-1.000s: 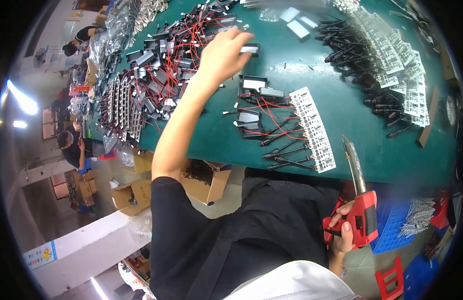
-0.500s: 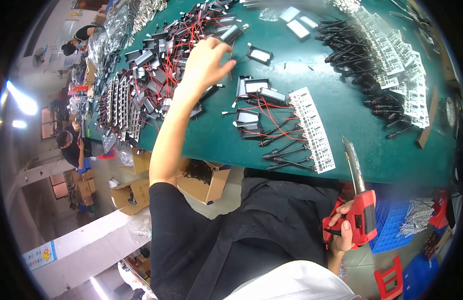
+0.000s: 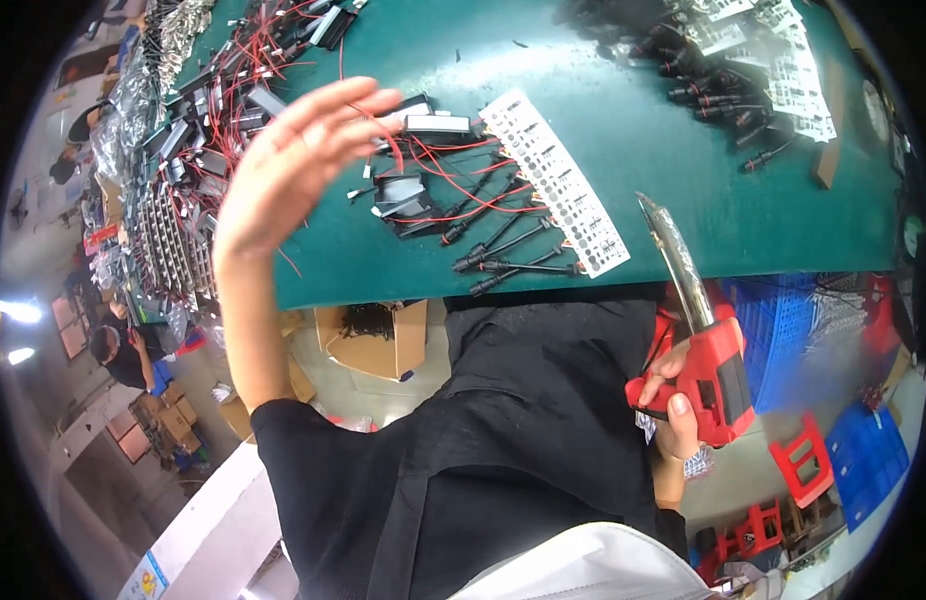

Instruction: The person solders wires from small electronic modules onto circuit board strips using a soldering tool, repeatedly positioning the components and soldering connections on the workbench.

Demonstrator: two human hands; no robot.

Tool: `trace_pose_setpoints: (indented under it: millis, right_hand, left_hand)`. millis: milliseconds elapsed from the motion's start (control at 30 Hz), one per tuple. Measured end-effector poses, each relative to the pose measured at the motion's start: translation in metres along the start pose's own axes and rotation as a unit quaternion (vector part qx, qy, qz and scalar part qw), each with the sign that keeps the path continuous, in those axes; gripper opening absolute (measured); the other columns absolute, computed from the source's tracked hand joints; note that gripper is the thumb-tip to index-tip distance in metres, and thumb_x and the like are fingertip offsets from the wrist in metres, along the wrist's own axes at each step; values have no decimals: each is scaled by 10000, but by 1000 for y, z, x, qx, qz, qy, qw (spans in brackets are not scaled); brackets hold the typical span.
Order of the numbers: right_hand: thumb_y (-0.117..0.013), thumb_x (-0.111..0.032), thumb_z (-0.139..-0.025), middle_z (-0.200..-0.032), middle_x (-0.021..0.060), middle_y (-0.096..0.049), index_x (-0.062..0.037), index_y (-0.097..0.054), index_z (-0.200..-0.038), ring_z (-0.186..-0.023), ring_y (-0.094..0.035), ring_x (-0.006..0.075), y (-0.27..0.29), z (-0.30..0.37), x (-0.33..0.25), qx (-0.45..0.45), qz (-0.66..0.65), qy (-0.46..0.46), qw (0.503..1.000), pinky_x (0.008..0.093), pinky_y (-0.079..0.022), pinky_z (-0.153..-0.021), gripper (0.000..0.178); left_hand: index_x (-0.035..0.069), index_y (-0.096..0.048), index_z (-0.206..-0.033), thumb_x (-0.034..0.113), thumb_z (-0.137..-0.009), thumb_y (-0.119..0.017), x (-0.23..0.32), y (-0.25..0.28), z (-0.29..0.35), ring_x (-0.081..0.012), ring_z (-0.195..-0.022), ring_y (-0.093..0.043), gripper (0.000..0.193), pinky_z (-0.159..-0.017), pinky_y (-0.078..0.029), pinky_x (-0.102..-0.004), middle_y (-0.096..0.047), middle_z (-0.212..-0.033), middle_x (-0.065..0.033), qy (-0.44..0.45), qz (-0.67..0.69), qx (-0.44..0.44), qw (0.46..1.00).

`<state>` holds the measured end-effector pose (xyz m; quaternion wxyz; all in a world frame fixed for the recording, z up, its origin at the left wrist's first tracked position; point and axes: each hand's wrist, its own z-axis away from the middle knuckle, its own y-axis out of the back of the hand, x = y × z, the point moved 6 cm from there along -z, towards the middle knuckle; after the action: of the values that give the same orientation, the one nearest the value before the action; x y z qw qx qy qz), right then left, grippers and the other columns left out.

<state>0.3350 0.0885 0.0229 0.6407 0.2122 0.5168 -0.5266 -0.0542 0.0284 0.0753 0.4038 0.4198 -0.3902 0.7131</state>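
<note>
My left hand (image 3: pixel 288 165) is over the left part of the green table, slightly blurred, its fingers stretched out to the right. A thin red wire (image 3: pixel 397 150) passes across its fingertips; I cannot tell whether it is pinched. Beside the fingertips lie black battery cases, one with a pale label (image 3: pixel 438 124) and another (image 3: pixel 403 195) nearer me. Their red wires run to a white perforated circuit-board strip (image 3: pixel 558 185), which has black cable connectors (image 3: pixel 503 250) along its left edge. My right hand (image 3: pixel 673 410) is closed round a red and black soldering gun (image 3: pixel 718 385), its long metal tip (image 3: pixel 673 250) pointing up over the table's edge.
A heap of black cases and red wires (image 3: pixel 223 125) covers the far left. More connectors (image 3: pixel 718 100) and white strips (image 3: pixel 798 75) lie far right. Below the table are a cardboard box (image 3: pixel 398 345), a blue crate (image 3: pixel 773 350) and red stools (image 3: pixel 803 460). Another person (image 3: pixel 128 350) is at left.
The whole view has shifted, so the table sits higher and further left. My left hand has come nearer, its fingers straighter. One separate case has left its spot. The soldering gun is still held.
</note>
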Motion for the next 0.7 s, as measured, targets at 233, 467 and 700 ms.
trace_pose_setpoints:
  millis: [233,467,700]
  right_hand:
    - [-694,-298,-753,-856,137,-565,53,-273,-1289,-639,-568,179,-1,2,-3,-10,23,-10,1000,288,-484,-605,766]
    - [-703,-299,-760,-867,136,-574,29,-138,-1428,-647,-572,196,5,11,-5,16,18,0,1000,307,-489,-630,934]
    - [-723,-276,-754,-887,131,-592,21,-155,-1430,-667,-577,196,5,17,0,-1,16,-55,998,305,-495,-636,931]
  left_hand:
    - [-97,-521,-1194,4,-927,-517,-34,-49,20,-308,-1110,-595,285,-989,-432,-369,-597,-1177,-238,-119,-237,104,958]
    - [25,-680,-824,36,-718,-710,24,-61,57,-203,-824,-554,111,-757,-454,-290,-489,-856,-43,-397,-595,277,642]
    - [64,-648,-931,53,-810,-657,-50,-112,20,-190,-689,-573,122,-590,-469,-275,-587,-816,-61,-200,-490,29,848]
